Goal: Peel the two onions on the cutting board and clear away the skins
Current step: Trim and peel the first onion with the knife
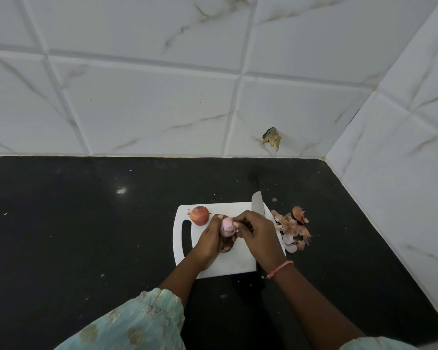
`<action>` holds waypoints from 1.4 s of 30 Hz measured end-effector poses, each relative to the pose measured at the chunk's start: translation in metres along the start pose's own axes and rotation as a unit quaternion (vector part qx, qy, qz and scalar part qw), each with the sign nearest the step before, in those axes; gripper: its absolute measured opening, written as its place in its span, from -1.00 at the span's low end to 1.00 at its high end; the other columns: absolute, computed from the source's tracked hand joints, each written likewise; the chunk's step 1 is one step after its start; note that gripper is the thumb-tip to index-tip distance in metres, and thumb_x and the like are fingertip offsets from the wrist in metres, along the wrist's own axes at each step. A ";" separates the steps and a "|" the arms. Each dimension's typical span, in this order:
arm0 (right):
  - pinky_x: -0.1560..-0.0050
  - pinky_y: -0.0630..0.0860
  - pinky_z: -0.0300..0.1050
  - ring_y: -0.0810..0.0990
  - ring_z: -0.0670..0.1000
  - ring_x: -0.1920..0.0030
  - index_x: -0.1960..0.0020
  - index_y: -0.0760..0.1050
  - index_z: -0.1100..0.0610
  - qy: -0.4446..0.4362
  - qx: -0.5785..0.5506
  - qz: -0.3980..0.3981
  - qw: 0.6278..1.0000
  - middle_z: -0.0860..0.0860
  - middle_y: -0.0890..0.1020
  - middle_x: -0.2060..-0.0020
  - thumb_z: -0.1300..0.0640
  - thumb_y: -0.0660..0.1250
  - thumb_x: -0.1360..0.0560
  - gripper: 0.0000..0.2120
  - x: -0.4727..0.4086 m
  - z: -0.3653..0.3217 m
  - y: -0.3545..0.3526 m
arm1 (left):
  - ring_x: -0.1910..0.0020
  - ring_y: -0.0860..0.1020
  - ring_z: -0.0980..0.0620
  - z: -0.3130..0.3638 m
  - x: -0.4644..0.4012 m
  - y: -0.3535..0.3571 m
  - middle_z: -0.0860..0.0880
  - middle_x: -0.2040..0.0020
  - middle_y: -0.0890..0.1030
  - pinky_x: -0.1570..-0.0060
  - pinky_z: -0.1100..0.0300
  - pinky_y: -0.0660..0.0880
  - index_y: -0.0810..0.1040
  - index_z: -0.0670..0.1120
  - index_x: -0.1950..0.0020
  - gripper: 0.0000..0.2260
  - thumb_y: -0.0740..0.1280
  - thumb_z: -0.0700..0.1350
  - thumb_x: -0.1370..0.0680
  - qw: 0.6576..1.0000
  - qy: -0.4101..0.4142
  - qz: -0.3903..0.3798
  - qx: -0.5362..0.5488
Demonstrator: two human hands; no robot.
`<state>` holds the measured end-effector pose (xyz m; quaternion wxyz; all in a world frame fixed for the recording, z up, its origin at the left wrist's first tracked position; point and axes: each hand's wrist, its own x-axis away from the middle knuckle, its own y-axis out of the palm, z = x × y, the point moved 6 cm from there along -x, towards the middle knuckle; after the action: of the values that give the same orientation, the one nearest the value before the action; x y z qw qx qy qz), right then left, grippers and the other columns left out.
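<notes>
A pale pink, mostly peeled onion (226, 226) is held over the white cutting board (228, 265). My left hand (211, 239) grips it from the left and below. My right hand (257, 232) pinches at the onion's top right side with curled fingers. A second onion (199, 215), still in its red-brown skin, lies on the board's far left corner beside the handle slot. A heap of brown and pink skins (292, 229) lies on the black counter just right of the board.
A knife blade (257, 201) sticks out past the board's far right edge, its handle hidden under my right hand. The black counter (86, 236) meets tiled walls at the back and right. Small skin scraps dot the counter. A chipped hole (272, 138) marks the wall.
</notes>
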<state>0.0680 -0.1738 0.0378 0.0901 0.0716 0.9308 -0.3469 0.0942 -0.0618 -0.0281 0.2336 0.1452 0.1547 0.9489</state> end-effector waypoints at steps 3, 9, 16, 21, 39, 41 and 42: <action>0.16 0.60 -0.02 0.62 -0.09 0.22 0.11 0.51 0.10 -0.004 -0.001 -0.003 1.000 -0.07 0.62 0.26 0.24 0.33 -0.53 -0.93 -0.001 -0.002 -0.003 | 0.47 0.29 0.04 0.001 0.000 0.001 -0.16 0.33 0.46 0.49 0.25 0.20 0.51 -0.22 0.04 -0.44 -0.08 0.17 -0.69 1.000 -0.008 -0.004 0.009; 0.17 0.54 -0.15 0.55 -0.11 0.20 0.00 0.41 0.06 -0.022 0.091 -0.023 0.995 -0.09 0.56 0.17 0.12 0.22 -0.61 -0.97 -0.002 -0.003 -0.003 | 0.52 0.20 0.08 0.002 0.001 0.002 -0.12 0.36 0.46 0.50 0.27 0.16 0.58 -0.14 0.07 -0.40 -0.08 0.25 -0.66 0.999 -0.030 -0.015 0.015; 0.25 0.43 -0.32 0.53 -0.14 0.26 0.13 0.42 0.06 0.058 0.097 0.068 0.991 -0.08 0.54 0.29 0.24 0.35 -0.51 -0.86 -0.002 0.016 -0.028 | 0.50 0.29 0.08 0.001 0.002 0.002 -0.14 0.33 0.48 0.49 0.28 0.22 0.46 -0.23 -0.03 -0.46 -0.07 0.19 -0.68 0.999 -0.026 0.006 0.022; 0.18 0.40 -0.25 0.47 0.02 0.22 0.34 0.42 0.07 0.074 0.140 0.187 0.969 0.02 0.52 0.33 0.52 0.25 -0.35 -0.65 0.000 0.032 -0.069 | 0.42 0.36 0.07 0.000 0.000 0.000 -0.15 0.25 0.47 0.42 0.24 0.30 0.45 -0.15 -0.05 -0.55 -0.08 0.13 -0.71 0.999 -0.008 0.018 0.025; 0.17 0.48 -0.36 0.55 -0.13 0.13 0.09 0.52 0.07 0.022 -0.017 0.017 0.999 -0.08 0.55 0.14 0.06 0.40 -0.51 -0.90 0.004 -0.001 0.007 | 0.38 0.37 0.11 -0.003 -0.003 -0.002 -0.12 0.24 0.46 0.35 0.28 0.35 0.48 -0.19 -0.16 -0.50 -0.04 0.18 -0.69 0.999 0.010 -0.013 -0.028; 0.17 0.47 -0.37 0.55 -0.12 0.15 0.13 0.53 0.10 0.038 -0.024 0.030 0.999 -0.05 0.54 0.17 0.10 0.40 -0.51 -0.90 0.004 0.001 0.010 | 0.38 0.33 0.11 -0.003 -0.004 -0.002 -0.15 0.23 0.41 0.36 0.27 0.32 0.50 -0.16 -0.14 -0.51 -0.03 0.19 -0.69 1.000 0.005 -0.017 -0.026; 0.17 0.46 -0.38 0.55 -0.11 0.16 0.15 0.53 0.12 0.039 -0.024 0.034 0.998 -0.04 0.54 0.18 0.12 0.40 -0.51 -0.90 0.003 0.001 0.010 | 0.38 0.32 0.11 -0.003 -0.004 -0.002 -0.15 0.23 0.40 0.36 0.27 0.31 0.50 -0.14 -0.12 -0.52 -0.03 0.19 -0.69 1.000 0.001 -0.017 -0.024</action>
<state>0.0668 -0.1661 0.0301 0.0673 0.1140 0.9387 -0.3183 0.0978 -0.0626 -0.0330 0.2528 0.1359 0.1351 0.9484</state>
